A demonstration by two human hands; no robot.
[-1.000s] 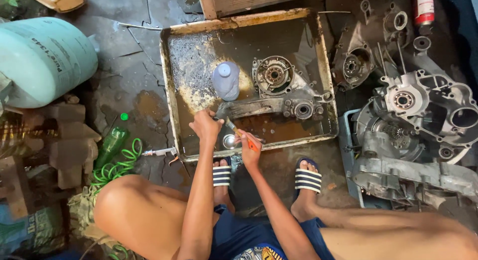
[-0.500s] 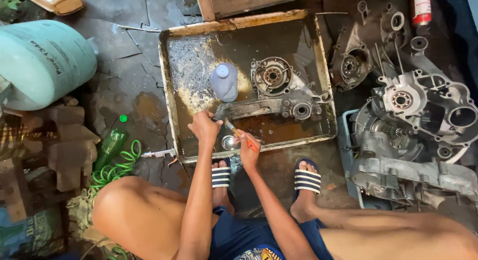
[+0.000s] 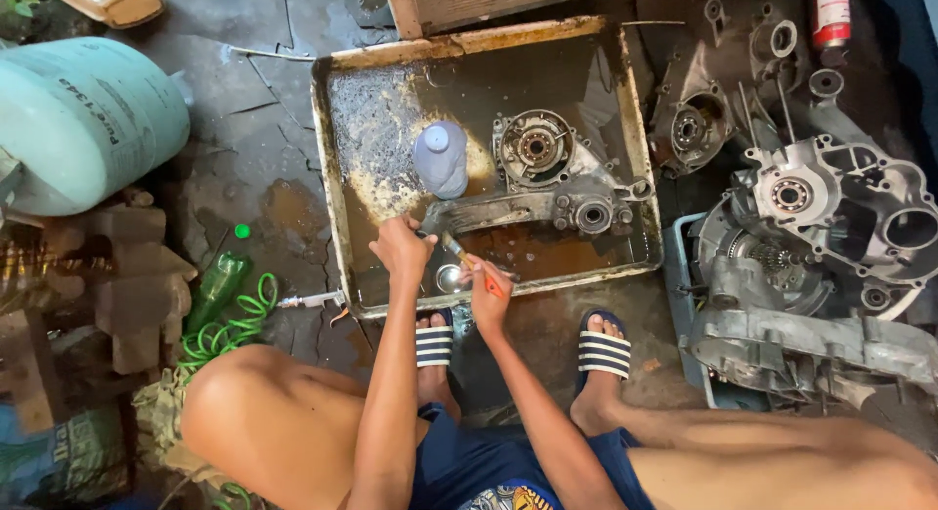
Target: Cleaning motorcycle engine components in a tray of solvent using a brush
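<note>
A: Head view, looking straight down. What do the hands hold?

B: A person squats in striped sandals at the near edge of a rusty metal tray (image 3: 332,178) on the floor. The right hand (image 3: 489,293) has its grip closed around a brush (image 3: 467,261) with an orange handle, bristles pointing up and left toward an engine case (image 3: 547,192). The left hand (image 3: 401,248) is curled near the case's left end; I cannot tell whether it grips the metal or only steadies it.

A: Where does the case lie?

B: Inside the tray, right of centre, in dark oily liquid. A pale blue bottle (image 3: 442,158) stands upright just behind its left end. A small round metal cup (image 3: 449,277) sits in the tray between the two hands.

A: How would the scrubbing go well?

B: I judge it best to keep the left hand pressed on the case so it does not slide in the liquid, and to work the bristles in short strokes into the recesses. Keeping the brush low should hold splashes inside the tray.

A: What else is about?

B: More engine parts (image 3: 831,236) are heaped to the right, outside the tray. A pale green cylinder (image 3: 88,119) lies far left, with a green bottle (image 3: 217,287) and a coiled green hose (image 3: 234,324) nearer the knee.
</note>
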